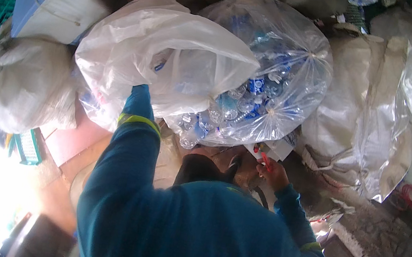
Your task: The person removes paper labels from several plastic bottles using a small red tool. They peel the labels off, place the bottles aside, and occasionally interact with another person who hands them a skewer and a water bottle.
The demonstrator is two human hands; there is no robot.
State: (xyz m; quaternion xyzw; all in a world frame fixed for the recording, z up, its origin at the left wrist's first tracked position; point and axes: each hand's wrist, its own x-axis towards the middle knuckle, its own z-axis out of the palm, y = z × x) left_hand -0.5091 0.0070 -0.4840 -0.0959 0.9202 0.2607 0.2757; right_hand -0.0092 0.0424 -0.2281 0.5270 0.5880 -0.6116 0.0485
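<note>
My right hand [274, 174] is shut on a small red object [266, 161], whose exact kind I cannot make out. It is low on the right, just below a clear plastic bag [298, 87] full of empty plastic bottles [256, 86] with blue labels. A teal sleeve covers my left arm, which reaches up to a large translucent white plastic bag [122, 41]. The bag's folds hide my left hand. Its mouth gapes towards the right, and a small item with blue on it [159, 65] shows inside.
A stuffed white sack [29, 82] sits at the left, below a blue and white box [67, 3]. Large whitish sacks [359, 113] stand at the right. A green plastic crate [28, 147] rests on the floor at the lower left, and a foot [233, 165] shows below the bottles.
</note>
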